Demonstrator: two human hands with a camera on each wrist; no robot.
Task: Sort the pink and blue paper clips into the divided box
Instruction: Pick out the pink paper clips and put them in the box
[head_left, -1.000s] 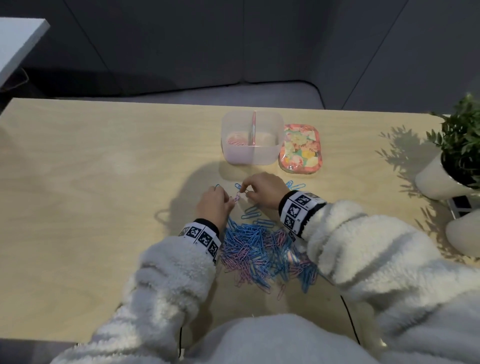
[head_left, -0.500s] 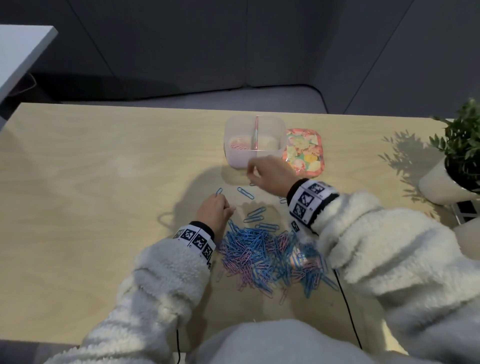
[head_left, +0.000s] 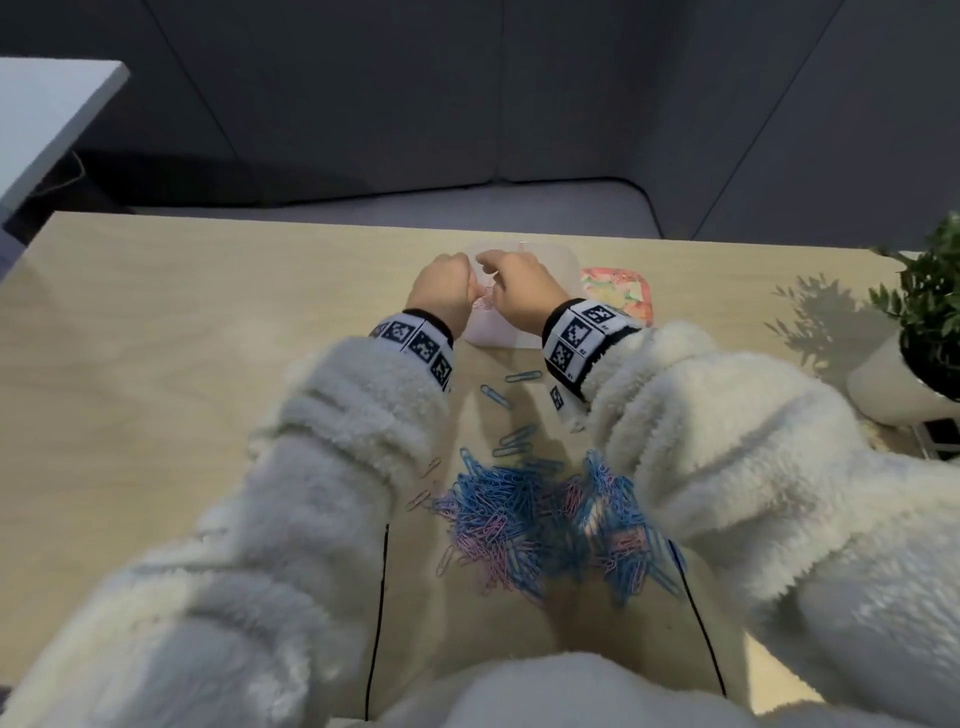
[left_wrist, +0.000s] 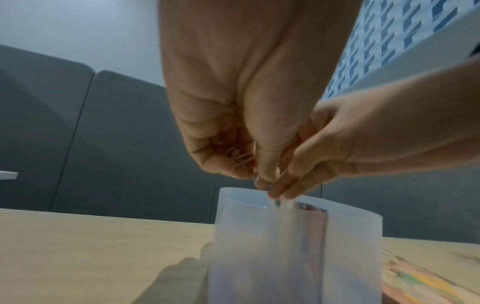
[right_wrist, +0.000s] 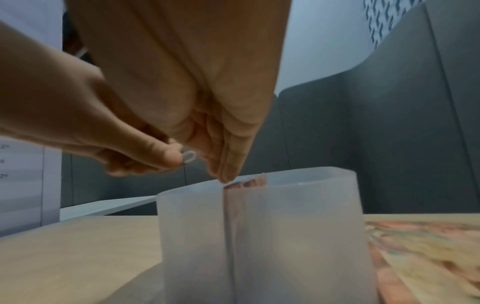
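My left hand (left_wrist: 233, 115) clutches pink wire paper clips (left_wrist: 240, 157), axis unclear, over the translucent divided plastic box (left_wrist: 293, 246); my right hand (right_wrist: 197, 98) pinches one pale clip (right_wrist: 189, 156).

Dark grey wall panels (head_left: 467, 78); grey bench (head_left: 415, 208); white tabletop corner (head_left: 47, 104) left.

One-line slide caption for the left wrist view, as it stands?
Left hand grips pink paper clips above the translucent divided box, right hand reaching in beside it.

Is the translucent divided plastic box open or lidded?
Open: the translucent divided plastic box shows a bare rim, and its patterned lid lies beside it.
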